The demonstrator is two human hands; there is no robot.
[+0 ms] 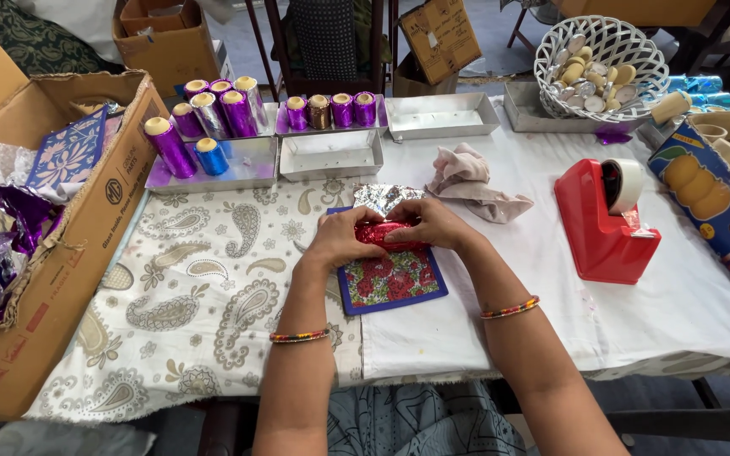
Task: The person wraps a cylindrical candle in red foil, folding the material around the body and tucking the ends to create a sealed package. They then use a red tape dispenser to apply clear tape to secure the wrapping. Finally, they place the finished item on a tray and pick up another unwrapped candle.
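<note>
Red foil piece [386, 234] — seemingly pinched by both hands' fingers [399, 236] — beside pink cloth [466, 181].

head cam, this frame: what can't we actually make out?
- Red foil item, head view: mostly covered by left hand and right hand; shape unclear.
- Silver foil: near part behind the hands.
- Blue box: cut off by the right edge.
- Cardboard box: cut off by the left edge; contents partly hidden by its wall.
- Pieces in white basket: too small to identify.
</note>
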